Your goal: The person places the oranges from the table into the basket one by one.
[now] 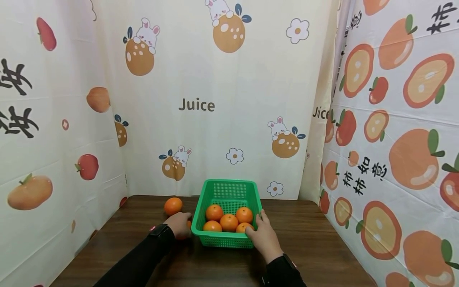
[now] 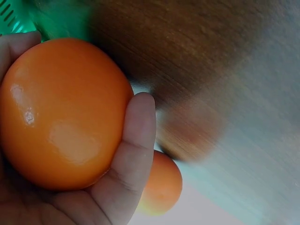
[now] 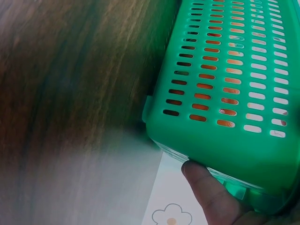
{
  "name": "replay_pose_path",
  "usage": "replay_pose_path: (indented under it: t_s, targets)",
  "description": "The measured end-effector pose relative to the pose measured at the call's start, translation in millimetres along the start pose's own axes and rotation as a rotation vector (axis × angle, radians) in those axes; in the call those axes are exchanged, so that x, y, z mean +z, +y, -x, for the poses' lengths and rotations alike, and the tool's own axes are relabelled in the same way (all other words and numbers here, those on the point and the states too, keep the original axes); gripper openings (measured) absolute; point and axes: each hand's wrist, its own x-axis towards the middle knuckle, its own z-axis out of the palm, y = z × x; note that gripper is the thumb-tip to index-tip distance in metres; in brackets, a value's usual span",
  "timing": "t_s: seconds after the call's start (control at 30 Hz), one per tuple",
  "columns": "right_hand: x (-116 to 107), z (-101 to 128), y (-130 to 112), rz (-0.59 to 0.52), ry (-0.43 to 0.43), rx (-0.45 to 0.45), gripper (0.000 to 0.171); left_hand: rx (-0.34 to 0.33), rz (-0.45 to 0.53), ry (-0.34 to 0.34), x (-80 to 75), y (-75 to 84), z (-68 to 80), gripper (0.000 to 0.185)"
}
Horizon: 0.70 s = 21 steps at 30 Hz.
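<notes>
Oranges are seen on and about a dark wooden table (image 1: 308, 247), which is enclosed on three sides by fruit-printed curtains (image 1: 215, 91), and five of them are gathered in the green basket (image 1: 229, 188) standing at the table's middle. The basket's right near corner is gripped by the right hand (image 1: 263, 236), its thumb (image 3: 206, 192) curled over the rim. One orange (image 2: 61, 112) is held just left of the basket by the left hand (image 1: 178, 224), its fingers (image 2: 136, 136) wrapped round the fruit, while another orange (image 1: 173, 206) is left lying on the table just behind that hand.
</notes>
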Motion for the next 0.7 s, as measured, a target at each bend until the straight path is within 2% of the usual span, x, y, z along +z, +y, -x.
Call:
replay_pose_path:
  t_s: [0.37, 0.57, 0.7]
  targets:
    - [-0.7, 0.0, -1.5, 0.000, -0.013, 0.006, 0.076, 0.012, 0.011, -0.020, -2.4, 3.5, 5.2, 0.039]
    - [-2.3, -1.5, -3.3, -0.001, -0.018, 0.019, 0.077, 0.002, 0.027, -0.070, -10.1, 6.7, 3.5, 0.044]
    - [-2.9, -1.5, -4.1, -0.005, -0.021, 0.022, 0.077, 0.001, 0.011, -0.088, -12.3, 3.4, -1.2, 0.045]
